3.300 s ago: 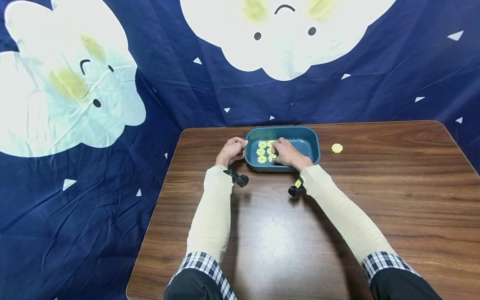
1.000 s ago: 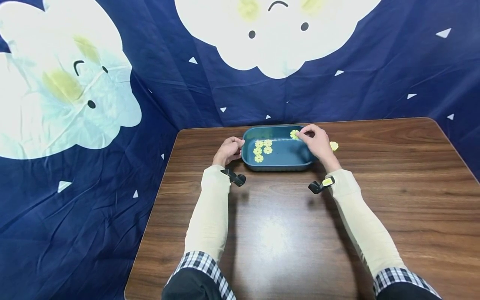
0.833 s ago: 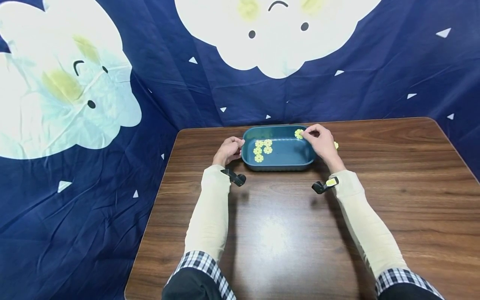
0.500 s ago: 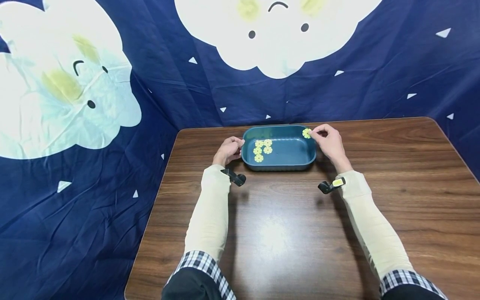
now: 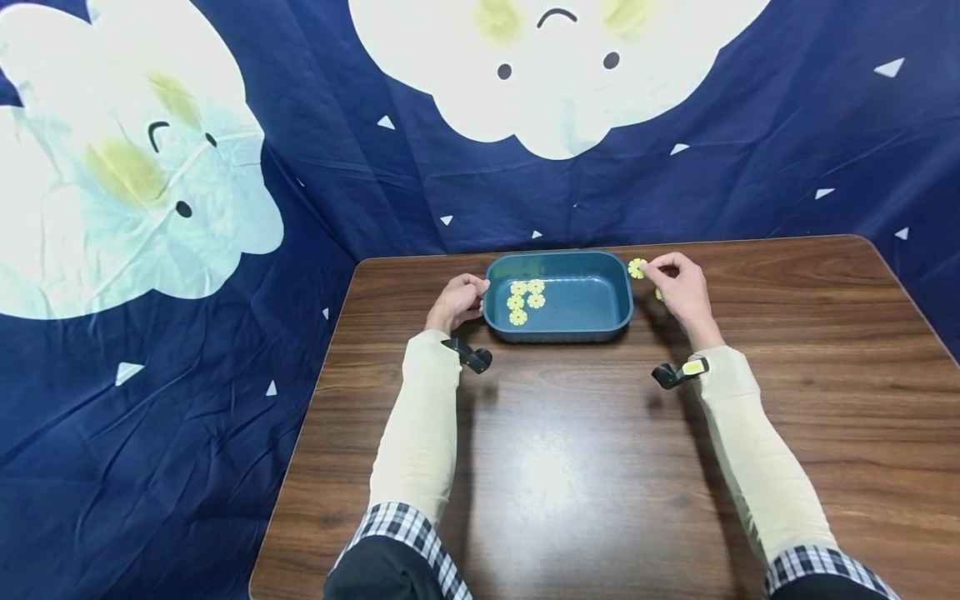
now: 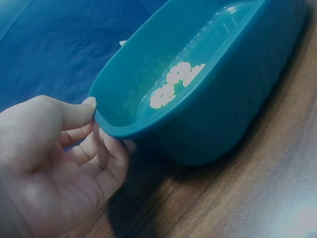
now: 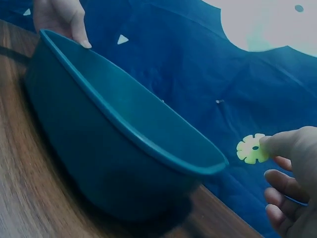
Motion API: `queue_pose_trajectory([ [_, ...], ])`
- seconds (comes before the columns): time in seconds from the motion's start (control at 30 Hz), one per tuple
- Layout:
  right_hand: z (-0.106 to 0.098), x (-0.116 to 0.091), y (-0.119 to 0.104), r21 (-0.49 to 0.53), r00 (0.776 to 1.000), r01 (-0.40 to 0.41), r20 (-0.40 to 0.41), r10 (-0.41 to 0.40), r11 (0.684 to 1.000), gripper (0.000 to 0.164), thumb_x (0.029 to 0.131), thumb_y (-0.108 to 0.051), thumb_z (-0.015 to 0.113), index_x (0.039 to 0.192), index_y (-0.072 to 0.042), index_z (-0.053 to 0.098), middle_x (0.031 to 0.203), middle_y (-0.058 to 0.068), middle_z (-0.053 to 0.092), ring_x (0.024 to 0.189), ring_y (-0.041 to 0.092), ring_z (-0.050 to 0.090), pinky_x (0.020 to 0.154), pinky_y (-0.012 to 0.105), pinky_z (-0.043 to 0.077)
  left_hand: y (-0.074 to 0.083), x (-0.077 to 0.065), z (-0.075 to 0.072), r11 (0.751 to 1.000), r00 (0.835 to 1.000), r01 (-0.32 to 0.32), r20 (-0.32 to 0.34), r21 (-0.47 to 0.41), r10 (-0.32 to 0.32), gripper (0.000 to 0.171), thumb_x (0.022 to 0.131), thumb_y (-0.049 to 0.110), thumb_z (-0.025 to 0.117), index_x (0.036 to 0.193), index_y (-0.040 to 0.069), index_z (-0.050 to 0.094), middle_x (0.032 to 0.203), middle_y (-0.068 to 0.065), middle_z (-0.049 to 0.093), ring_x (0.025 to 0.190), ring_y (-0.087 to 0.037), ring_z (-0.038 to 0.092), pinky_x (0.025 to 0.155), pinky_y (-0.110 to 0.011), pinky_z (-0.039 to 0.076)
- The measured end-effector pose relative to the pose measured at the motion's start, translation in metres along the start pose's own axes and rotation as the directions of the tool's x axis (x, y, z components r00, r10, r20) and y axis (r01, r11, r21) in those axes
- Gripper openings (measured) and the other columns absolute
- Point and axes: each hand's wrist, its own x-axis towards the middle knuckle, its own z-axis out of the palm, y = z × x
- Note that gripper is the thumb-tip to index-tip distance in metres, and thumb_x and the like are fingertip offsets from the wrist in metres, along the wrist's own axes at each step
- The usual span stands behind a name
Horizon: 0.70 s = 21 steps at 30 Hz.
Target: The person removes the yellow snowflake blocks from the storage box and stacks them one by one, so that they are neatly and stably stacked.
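A dark teal plastic bin stands near the table's back edge. My left hand grips its left end, thumb on the rim and fingers under it on the outside, as the left wrist view shows. Several yellow snowflake building discs lie on the left part of its floor. My right hand is just right of the bin, pinching one yellow snowflake disc between thumb and forefinger. That disc is beyond the bin's right rim. Another yellow snowflake disc lies on the table, mostly hidden under the right hand.
The brown wood-grain table has rounded corners. Behind it and on the left hangs a dark blue cloth with white clouds and small triangles. A small black camera is strapped to each wrist.
My right hand has picked a snowflake disc from inside the bin, raised it and carried it right, past the right rim. The left hand stays on the bin, which keeps its place.
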Motion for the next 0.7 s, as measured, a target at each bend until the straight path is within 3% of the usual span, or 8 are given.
queue_pose_trajectory([
  [0.33, -0.012, 0.004, 0.014, -0.034, 0.997, -0.074, -0.019, 0.074, 0.997, 0.028, 0.088, -0.038, 0.068, 0.094, -0.011, 0.061, 0.081, -0.016, 0.053, 0.075, -0.001, 0.049, 0.068, 0.015, 0.039, 0.003, -0.002, 0.0, 1.0, 1.0, 0.023, 0.0, -0.001, -0.023, 0.01, 0.098, 0.02, 0.054, 0.094, 0.012, 0.049, 0.083, -0.005, 0.048, 0.065, -0.013, 0.048, 0.077, -0.033, 0.045],
  [0.7, -0.026, 0.005, 0.026, -0.123, 0.986, -0.166, -0.028, 0.164, 0.978, 0.034, 0.088, -0.043, 0.065, 0.096, -0.01, 0.06, 0.077, -0.021, 0.049, 0.079, 0.002, 0.046, 0.072, 0.02, 0.036, 0.001, -0.003, 0.002, 1.0, 1.0, -0.022, -0.02, 0.014, 0.022, 0.011, 0.099, 0.017, 0.053, 0.096, 0.007, 0.049, 0.077, -0.005, 0.048, 0.065, -0.015, 0.048, 0.064, -0.027, 0.045],
])
